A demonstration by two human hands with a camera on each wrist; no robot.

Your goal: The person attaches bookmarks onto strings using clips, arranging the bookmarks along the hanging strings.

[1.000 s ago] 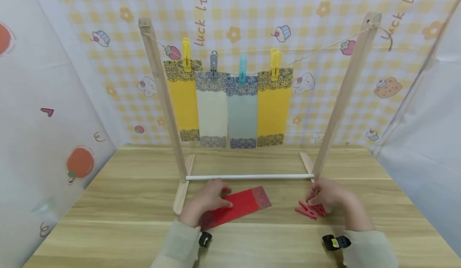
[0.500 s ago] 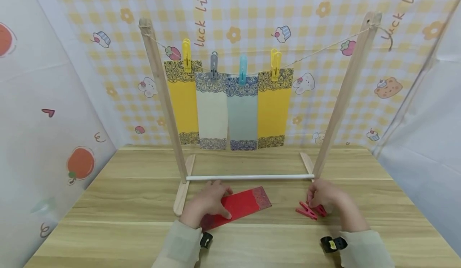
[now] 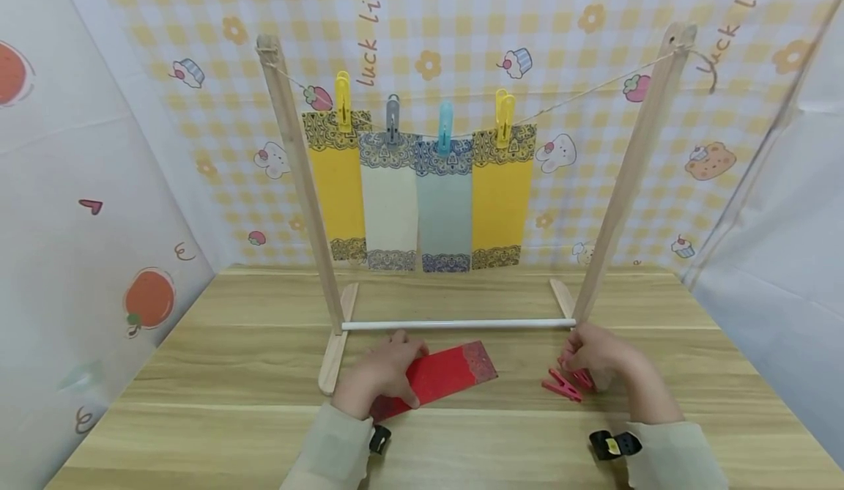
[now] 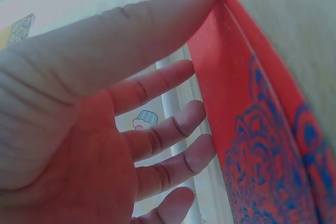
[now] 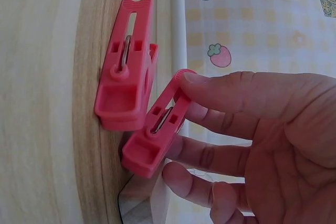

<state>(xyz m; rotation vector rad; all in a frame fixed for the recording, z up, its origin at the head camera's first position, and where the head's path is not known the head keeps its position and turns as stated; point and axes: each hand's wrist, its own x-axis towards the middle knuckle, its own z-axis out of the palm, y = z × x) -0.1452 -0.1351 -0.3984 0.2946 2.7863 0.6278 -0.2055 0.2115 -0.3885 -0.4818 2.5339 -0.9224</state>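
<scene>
Yellow-and-white checked cloth behind a wood-grained desk, with a wooden stand across the middle. Hanging from it, left to right: yellow, cream, pale blue and yellow papers, each clipped at the top. In front, left grip spread wide across the left part of a red paper, thumb at the near edge, fairly straight fingers at the far one. Bright red, flat, slanting up to the right, with lacy dark bands at both ends, bluish from the left wrist. Further right, lying on the desk, a loose pink clothespin, just beside the right grip. Next to it, a second clothespin, pinched by one end between thumb and forefinger, tilted, broader end away from the fingers. Both pink, slotted, with a metal spring at the middle.
</scene>
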